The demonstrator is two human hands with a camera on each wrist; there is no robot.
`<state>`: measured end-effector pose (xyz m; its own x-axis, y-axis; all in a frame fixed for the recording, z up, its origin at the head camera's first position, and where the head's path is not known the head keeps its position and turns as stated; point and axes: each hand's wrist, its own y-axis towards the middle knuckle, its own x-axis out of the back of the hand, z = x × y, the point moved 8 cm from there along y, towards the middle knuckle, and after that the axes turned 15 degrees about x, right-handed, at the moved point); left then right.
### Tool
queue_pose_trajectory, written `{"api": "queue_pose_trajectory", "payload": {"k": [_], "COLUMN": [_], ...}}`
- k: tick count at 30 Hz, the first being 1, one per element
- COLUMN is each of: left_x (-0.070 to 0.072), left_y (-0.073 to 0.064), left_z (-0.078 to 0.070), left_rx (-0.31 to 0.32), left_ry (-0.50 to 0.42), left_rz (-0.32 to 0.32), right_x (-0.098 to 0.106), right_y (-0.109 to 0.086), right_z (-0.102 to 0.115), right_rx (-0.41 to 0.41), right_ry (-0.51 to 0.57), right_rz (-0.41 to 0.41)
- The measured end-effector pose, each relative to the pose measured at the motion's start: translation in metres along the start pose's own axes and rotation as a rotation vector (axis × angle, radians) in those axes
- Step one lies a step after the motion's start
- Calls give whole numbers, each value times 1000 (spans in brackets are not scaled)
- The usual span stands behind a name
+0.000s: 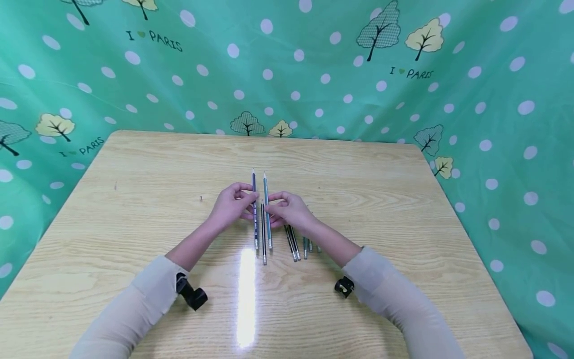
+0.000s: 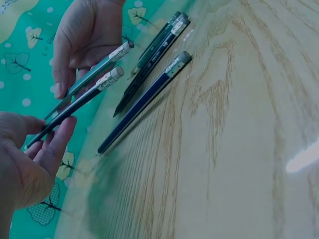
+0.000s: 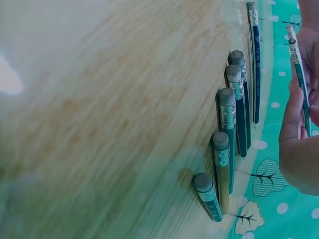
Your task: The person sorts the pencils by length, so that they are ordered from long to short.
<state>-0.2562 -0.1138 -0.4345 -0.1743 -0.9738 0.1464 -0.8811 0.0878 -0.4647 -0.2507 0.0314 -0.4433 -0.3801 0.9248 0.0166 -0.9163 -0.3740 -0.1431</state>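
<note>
My left hand (image 1: 230,204) pinches a dark blue pencil (image 1: 255,229) between thumb and fingers, its point facing the far side. Just right of it, my right hand (image 1: 289,209) pinches a light blue pencil (image 1: 269,234) the same way. Both pencils are held up above the table, nearly parallel, eraser ends toward me. Between them in the head view, a dark striped pencil (image 1: 263,244) lies on the table. More dark pencils (image 1: 291,242) and green ones (image 1: 306,249) lie beneath my right wrist, partly hidden; the right wrist view shows their grey erasers (image 3: 227,97) in a staggered row.
The wooden table (image 1: 148,164) meets a green dotted cloth (image 1: 278,60) behind it and at the sides. A tiny dark bit (image 1: 201,198) lies left of my left hand. A bright light reflection (image 1: 246,299) shows on the near tabletop.
</note>
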Motion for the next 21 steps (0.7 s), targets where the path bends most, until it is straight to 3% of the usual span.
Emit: {"api": "queue_pose_trajectory", "payload": {"k": [21], "left_x": [40], "left_y": [16], "left_z": [-8], "left_rx": [-3], "left_ry": [45], "left_rz": [-125], "right_x": [6], "right_y": [-2], "right_z": [3], "right_rx": [-2], "right_ry": [-13], "right_rz": [-18]}}
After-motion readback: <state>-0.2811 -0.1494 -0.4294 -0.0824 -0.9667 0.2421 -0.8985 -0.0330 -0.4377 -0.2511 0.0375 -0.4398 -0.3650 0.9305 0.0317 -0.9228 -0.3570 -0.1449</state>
